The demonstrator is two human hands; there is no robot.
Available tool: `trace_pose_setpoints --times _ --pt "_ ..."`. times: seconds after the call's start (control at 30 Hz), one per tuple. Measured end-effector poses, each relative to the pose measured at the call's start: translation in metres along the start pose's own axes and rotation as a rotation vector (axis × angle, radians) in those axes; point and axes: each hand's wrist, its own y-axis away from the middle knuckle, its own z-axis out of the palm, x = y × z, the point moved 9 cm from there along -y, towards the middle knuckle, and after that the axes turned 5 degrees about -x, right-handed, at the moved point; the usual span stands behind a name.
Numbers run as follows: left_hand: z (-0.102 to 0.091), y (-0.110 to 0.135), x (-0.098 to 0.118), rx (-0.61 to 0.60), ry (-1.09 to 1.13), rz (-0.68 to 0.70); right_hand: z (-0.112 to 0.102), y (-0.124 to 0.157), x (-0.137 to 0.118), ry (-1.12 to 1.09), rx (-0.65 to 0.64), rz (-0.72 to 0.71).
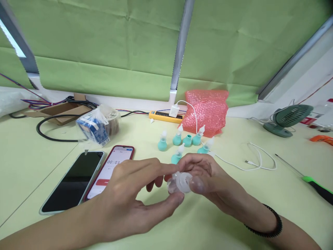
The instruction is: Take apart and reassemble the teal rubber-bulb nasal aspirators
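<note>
A small clear plastic piece (179, 183) with a ringed, whitish end is held between my hands above the near part of the table. My right hand (208, 177) grips its right end, thumb against the ring and fingers curled behind. From the left, my left hand (140, 191) closes on the piece with thumb below and index finger above. Just beyond are several teal rubber bulbs with clear nozzles, among them one bulb (162, 144) at the left and another (177, 158) partly behind my right hand. One teal bulb (187, 140) has no nozzle.
Two phones lie at the left, a dark-screened one (74, 182) and one showing a timer (121, 158). Behind are a bagged blue item (95, 126), a yellow power strip (163, 116) and pink bubble wrap (205, 111). A white cable (236, 168), screwdriver (312, 182) and green fan (288, 118) are right.
</note>
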Motion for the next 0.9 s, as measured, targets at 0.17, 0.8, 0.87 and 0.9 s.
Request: trace_pose_setpoints --times 0.17,0.8,0.87,0.9 --pt "0.002 -0.002 -0.002 -0.008 0.054 -0.022 0.0 0.003 -0.007 0.018 0.007 -0.082" --pt "0.001 0.002 0.01 -0.008 -0.025 0.115 0.009 0.003 -0.005 -0.037 -0.045 -0.043" --pt "0.002 0.001 0.012 -0.019 -0.038 0.13 0.009 0.003 -0.004 -0.027 -0.068 -0.029" --pt "0.002 0.0 0.012 -0.03 -0.041 0.132 0.009 0.003 -0.005 -0.02 -0.069 -0.031"
